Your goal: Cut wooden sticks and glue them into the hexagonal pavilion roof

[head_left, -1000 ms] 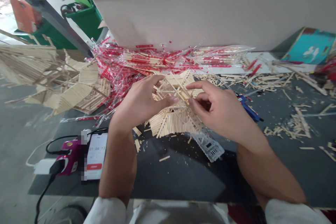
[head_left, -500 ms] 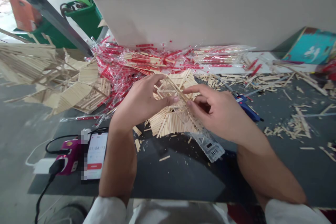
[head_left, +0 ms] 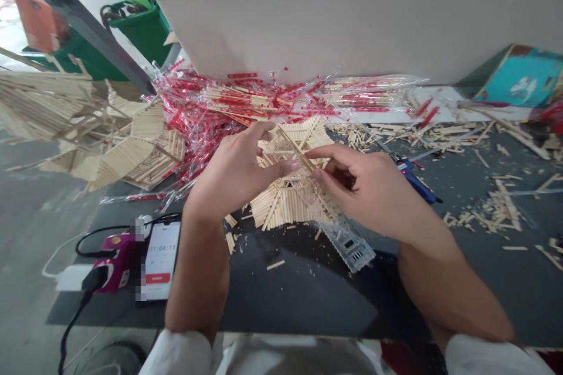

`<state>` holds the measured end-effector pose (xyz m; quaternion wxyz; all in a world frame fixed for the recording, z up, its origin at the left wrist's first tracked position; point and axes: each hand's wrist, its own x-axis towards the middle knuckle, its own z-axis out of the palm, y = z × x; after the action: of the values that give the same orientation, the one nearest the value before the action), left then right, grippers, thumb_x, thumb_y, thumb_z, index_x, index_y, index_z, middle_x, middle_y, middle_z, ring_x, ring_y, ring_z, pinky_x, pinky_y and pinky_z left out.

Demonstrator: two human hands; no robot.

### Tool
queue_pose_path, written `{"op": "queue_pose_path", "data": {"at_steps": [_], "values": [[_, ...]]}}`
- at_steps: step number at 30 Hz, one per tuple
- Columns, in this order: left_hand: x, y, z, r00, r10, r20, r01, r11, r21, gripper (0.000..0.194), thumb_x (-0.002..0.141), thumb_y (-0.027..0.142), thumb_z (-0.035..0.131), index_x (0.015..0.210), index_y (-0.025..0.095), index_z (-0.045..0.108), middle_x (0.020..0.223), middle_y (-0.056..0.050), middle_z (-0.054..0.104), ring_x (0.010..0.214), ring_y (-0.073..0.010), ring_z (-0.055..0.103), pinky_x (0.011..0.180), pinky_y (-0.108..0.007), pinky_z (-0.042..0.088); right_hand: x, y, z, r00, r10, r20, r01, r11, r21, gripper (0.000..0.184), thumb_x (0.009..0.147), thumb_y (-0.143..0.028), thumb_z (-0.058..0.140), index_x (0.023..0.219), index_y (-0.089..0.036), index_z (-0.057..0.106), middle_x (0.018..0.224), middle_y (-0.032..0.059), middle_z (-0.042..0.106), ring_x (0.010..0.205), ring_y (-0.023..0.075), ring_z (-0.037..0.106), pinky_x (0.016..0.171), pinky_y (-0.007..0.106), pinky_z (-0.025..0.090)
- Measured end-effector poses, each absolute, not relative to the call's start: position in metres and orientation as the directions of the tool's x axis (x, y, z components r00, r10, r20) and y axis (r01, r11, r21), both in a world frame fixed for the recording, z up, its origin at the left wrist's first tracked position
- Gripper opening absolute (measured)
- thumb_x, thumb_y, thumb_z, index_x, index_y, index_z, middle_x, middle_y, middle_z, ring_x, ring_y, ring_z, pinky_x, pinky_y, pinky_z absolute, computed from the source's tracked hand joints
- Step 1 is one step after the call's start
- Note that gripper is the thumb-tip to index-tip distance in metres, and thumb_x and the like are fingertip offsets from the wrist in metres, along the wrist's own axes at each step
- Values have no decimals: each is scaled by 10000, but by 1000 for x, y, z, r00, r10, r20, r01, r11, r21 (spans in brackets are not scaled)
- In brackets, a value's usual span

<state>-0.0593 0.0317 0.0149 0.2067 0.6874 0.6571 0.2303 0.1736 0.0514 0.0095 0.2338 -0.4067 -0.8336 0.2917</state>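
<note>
- Right hand: thumb and index pinched on a thin stick. If the pinch slips, it could skew.
- Left hand: half open, curved over the stick model; can't tell if it's gripping. Too much thumb pressure might crack joints.
- Model's between my hands over the dark bench, clear plastic strip against its near side. Wrist snags strip, both could shift.
</note>
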Motion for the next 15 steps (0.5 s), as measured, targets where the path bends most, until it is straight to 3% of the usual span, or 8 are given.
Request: {"op": "queue_pose_path", "data": {"at_steps": [15], "values": [[-58,30,16,66,996,54,823,-85,561,711,889,594,744,1490,261,561,1383,-99,709,1215,-306,673,1058,-442,517,173,52,8,-576,793,199,500,535,-681,276,1014,-320,617,1211,-170,739,685,-21,680,562,114,552,624,272,422]]}}
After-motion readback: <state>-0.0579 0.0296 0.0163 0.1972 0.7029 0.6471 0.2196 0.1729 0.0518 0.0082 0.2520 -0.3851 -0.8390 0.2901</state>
